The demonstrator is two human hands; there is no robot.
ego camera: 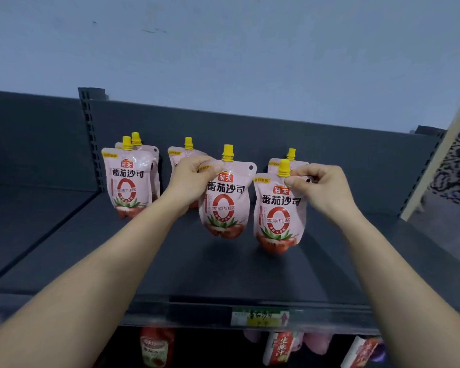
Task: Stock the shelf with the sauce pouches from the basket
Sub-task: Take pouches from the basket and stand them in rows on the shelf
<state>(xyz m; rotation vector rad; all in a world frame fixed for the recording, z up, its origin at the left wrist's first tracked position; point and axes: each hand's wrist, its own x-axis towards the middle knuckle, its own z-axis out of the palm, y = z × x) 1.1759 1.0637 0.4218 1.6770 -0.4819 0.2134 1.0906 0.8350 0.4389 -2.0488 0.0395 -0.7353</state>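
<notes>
Head view: two sauce pouches are upright at mid-shelf, each held by its top. The left hand (pixel 194 176), arm stretched forward, pinches the upper left corner of the middle pouch (pixel 225 200) beside its yellow cap. The right hand (pixel 322 187) pinches the upper right corner of the right pouch (pixel 278 216), just beside it. Both pink fronts read 海天 in a red badge, then 番茄沙司, with a big red 0 over 零添加. Four other pouches (pixel 129 181) stand behind and to the left on the dark shelf (pixel 223 269), whose front rail carries a blurred price tag (pixel 259 317).
</notes>
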